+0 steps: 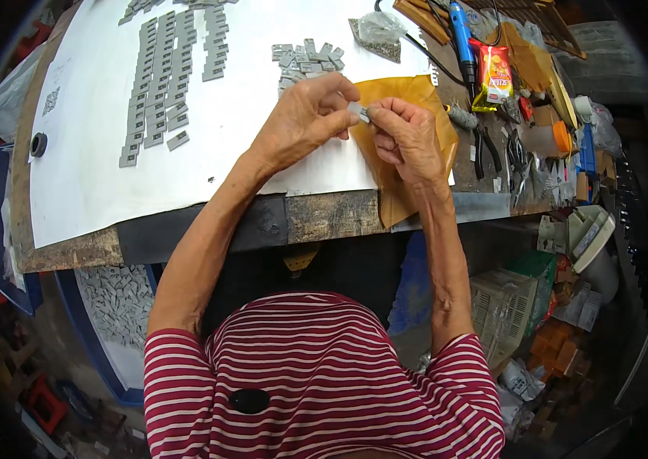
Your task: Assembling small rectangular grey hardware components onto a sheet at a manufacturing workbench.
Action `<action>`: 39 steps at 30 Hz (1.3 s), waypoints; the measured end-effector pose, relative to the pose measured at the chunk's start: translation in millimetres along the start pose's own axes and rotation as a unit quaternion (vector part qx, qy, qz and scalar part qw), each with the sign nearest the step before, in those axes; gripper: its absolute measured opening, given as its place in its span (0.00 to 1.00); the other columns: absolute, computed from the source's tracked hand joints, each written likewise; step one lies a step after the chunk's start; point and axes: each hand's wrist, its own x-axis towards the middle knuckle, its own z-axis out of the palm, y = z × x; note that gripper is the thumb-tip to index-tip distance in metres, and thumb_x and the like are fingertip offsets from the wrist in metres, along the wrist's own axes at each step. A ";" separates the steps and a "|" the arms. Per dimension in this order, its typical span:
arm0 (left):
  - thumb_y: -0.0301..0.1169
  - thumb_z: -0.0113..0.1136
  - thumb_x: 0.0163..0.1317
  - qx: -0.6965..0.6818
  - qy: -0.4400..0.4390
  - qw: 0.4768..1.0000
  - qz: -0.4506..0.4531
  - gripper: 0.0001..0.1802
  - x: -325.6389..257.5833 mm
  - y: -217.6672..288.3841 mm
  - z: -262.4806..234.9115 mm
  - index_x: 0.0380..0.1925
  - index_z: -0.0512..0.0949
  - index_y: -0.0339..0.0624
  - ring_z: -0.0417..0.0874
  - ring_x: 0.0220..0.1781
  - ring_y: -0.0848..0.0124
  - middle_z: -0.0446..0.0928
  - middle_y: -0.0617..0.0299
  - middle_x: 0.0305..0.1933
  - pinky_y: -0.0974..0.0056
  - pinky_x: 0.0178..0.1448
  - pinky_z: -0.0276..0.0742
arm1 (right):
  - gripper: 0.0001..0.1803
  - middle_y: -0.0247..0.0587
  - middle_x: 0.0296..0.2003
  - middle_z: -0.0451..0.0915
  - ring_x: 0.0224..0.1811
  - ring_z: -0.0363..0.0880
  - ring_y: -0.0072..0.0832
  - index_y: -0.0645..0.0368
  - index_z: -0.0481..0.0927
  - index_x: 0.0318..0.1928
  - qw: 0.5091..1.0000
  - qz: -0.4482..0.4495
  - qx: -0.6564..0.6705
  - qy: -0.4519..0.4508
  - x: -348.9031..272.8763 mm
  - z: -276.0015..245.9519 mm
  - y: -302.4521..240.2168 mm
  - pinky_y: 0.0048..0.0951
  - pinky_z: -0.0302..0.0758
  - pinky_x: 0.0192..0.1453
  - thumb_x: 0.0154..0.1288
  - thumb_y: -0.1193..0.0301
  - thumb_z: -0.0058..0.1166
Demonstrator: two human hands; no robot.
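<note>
Above the near right part of the white sheet [255, 199], my two hands meet at a small light grey plastic piece [359, 112]. My left hand [301, 122] pinches it from the left, with thumb and fingers bent. From the other side my right hand [409, 138] grips it between thumb and forefinger, its other fingers curled in. Fingertips cover much of the piece. Just beyond the hands lies a loose heap of similar grey pieces [308, 61]. Further left, more of them stand in long overlapping rows [157, 84]. Amber-brown paper [398, 203] lies under my right hand and over the table edge.
A plastic bag of tiny parts [377, 42] sits at the far right of the sheet. Along the right are a blue pen-shaped tool [461, 38], a red snack packet [494, 76] and pliers [484, 153]. A black ring [38, 144] rests far left; below, a blue tray [98, 336] holds many pieces.
</note>
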 end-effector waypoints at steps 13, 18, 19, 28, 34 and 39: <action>0.27 0.56 0.57 0.104 -0.027 0.994 -0.002 0.10 -0.1 1.5 4.5 0.39 0.75 0.34 0.79 0.27 0.78 0.79 0.59 0.27 0.75 0.34 0.78 | 0.08 0.32 0.18 0.71 0.14 0.64 0.12 0.67 0.74 0.31 0.992 -0.064 -0.105 0.006 -9.7 -8.2 1.8 0.14 0.60 0.13 0.61 0.73 0.51; 0.26 0.56 0.57 0.115 -0.031 0.993 0.011 0.10 0.3 2.6 5.9 0.39 0.75 0.34 0.79 0.26 0.78 0.79 0.59 0.26 0.74 0.33 0.78 | 0.07 0.30 0.16 0.71 0.13 0.64 0.12 0.66 0.74 0.30 0.986 -0.087 -0.143 -0.014 -8.8 -12.2 3.8 0.14 0.60 0.12 0.61 0.73 0.51; 0.26 0.56 0.57 0.122 -0.034 0.992 0.016 0.10 0.2 2.6 5.8 0.39 0.75 0.34 0.79 0.26 0.77 0.79 0.59 0.26 0.74 0.33 0.78 | 0.07 0.30 0.16 0.71 0.13 0.64 0.12 0.66 0.74 0.30 0.986 -0.086 -0.142 -0.014 -8.7 -12.0 4.0 0.14 0.60 0.12 0.61 0.73 0.51; 0.27 0.57 0.56 0.130 -0.025 0.991 0.024 0.11 0.0 -1.4 5.0 0.39 0.74 0.35 0.80 0.27 0.76 0.80 0.59 0.27 0.72 0.33 0.78 | 0.06 0.32 0.18 0.72 0.14 0.65 0.12 0.66 0.74 0.30 0.990 -0.083 -0.112 -0.004 -7.2 -10.3 6.2 0.14 0.61 0.13 0.61 0.74 0.51; 0.26 0.58 0.55 0.184 -0.019 0.978 0.094 0.11 0.8 -5.1 5.0 0.38 0.74 0.35 0.80 0.28 0.74 0.80 0.58 0.28 0.71 0.34 0.78 | 0.06 0.34 0.19 0.73 0.15 0.66 0.13 0.66 0.73 0.31 0.998 -0.051 -0.025 -0.002 -5.0 -13.8 8.1 0.13 0.62 0.14 0.60 0.74 0.51; 0.26 0.58 0.54 0.209 -0.025 0.973 0.091 0.10 2.4 -2.9 4.3 0.37 0.74 0.36 0.81 0.30 0.72 0.80 0.58 0.29 0.70 0.35 0.77 | 0.06 0.34 0.20 0.72 0.15 0.66 0.13 0.66 0.74 0.31 0.997 -0.051 -0.050 0.009 -4.6 -12.4 7.9 0.13 0.62 0.14 0.60 0.74 0.52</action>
